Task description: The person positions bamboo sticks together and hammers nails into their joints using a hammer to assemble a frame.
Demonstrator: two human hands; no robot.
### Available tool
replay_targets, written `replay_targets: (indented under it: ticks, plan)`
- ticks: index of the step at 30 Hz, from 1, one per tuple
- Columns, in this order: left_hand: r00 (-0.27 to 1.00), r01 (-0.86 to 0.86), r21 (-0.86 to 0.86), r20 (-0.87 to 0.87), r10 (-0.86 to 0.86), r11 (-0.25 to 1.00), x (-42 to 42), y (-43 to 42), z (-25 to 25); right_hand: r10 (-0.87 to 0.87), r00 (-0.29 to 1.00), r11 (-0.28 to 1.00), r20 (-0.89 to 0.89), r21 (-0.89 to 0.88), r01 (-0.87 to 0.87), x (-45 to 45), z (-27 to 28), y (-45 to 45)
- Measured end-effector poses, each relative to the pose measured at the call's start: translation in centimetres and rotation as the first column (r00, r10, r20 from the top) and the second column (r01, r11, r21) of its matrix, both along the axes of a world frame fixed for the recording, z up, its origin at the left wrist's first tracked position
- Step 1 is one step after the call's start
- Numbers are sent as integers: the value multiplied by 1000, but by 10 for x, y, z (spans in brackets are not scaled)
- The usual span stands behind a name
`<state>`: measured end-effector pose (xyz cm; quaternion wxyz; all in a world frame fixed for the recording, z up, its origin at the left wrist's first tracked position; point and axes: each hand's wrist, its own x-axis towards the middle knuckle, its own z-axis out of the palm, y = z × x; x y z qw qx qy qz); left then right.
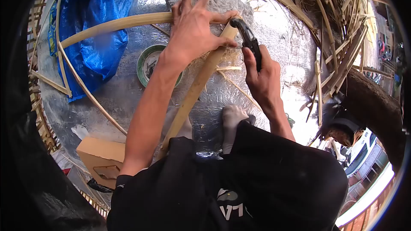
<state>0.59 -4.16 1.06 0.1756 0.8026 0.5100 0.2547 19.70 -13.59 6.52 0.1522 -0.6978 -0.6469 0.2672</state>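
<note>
My right hand (pixel 263 70) is wrapped round the handle of a black hand tool (pixel 250 40), whose head touches the upper end of a long bamboo strip (pixel 195 90). My left hand (pixel 195 30) lies over that end, with thumb and a finger on either side of the strip and the other fingers spread upward. From under the left hand another bamboo strip (pixel 115 26) runs to the left. Just beyond the fingers is a grey stone block (pixel 231 3). The lower end of the long strip reaches my black shirt.
A green-rimmed bowl (pixel 140 66) sits left of the strip, near a blue tarp (pixel 96 38). A cardboard box (pixel 100 149) is at lower left. Split bamboo (pixel 346 55) is heaped at upper right, beside a thick log (pixel 376 98). My feet (pixel 233 117) are below.
</note>
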Motion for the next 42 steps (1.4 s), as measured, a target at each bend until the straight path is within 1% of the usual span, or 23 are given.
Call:
replay_targets:
  ticks: [1,4,5,7,9,11,12,15,18,20,21,22,25,27,29,31,34,35,37,38,40,41,42]
  plan:
    - [1000,18,4,1,-18,1000,2,0,0,-18,1000,1000,1,4,18,-2,1,-7]
    - [999,4,-3,46,-4,1000,-1,-1,0,118,795,830,-595,499,251,-5,-14,-18]
    - [999,5,-3,42,-5,1000,-3,-3,0,93,841,806,-533,536,251,-5,-23,-17]
    - [1000,-13,-20,25,13,1000,0,0,3,-48,995,992,-91,116,59,-8,2,3]
    - [999,-16,-17,36,17,1000,4,6,3,-64,993,992,-101,103,74,5,-6,-1]
    - [999,-13,-7,43,13,1000,1,2,-1,-85,857,926,-508,278,256,9,-16,-20]
    - [999,-20,-31,35,21,999,1,1,0,-8,853,930,-522,310,199,16,-28,-23]
    - [999,-48,-77,-15,46,996,4,2,4,-137,982,990,-129,21,141,2,0,4]
    - [999,-12,-5,53,12,1000,2,3,2,-23,892,933,-452,311,182,2,-11,-12]
    - [995,-85,48,-57,87,995,9,-8,12,-125,953,971,-275,165,175,-3,-4,-10]
    - [1000,-28,-223,-6,28,974,4,0,29,-98,992,994,-84,-60,93,-2,3,3]
    - [999,3,-471,32,14,882,-1,9,46,-122,980,992,-160,8,125,-1,6,-2]
    - [1000,-25,-278,5,27,960,0,7,17,138,817,841,-559,502,201,4,-15,-13]
    - [999,-49,-272,-14,47,961,-1,7,11,-48,994,989,-99,134,61,-3,0,0]
    - [1000,-26,-80,-7,25,996,2,4,3,-70,989,995,-133,66,80,3,-12,-5]
    - [999,-18,-67,32,20,998,-1,5,0,-45,892,906,-449,358,226,1,-10,-18]
    - [999,-22,-34,43,24,999,2,2,1,-24,954,949,-298,295,116,-3,-20,-3]
    - [998,-23,-25,51,24,999,2,1,2,-82,985,996,-149,6,84,3,-11,2]
    - [999,-7,-27,35,8,1000,0,4,1,-86,991,995,-106,35,90,15,-12,4]
    - [999,-10,-40,35,11,999,1,5,-1,22,951,966,-309,253,60,28,-29,-4]
    - [1000,-7,-64,-4,7,998,-1,0,-6,30,956,964,-291,262,50,12,-15,-12]
    - [999,-26,-42,-30,25,999,-1,5,-5,-22,998,996,-67,82,27,4,-2,-2]
    - [1000,-5,-3,25,5,1000,1,5,-3,-29,997,998,-78,48,33,7,-4,2]
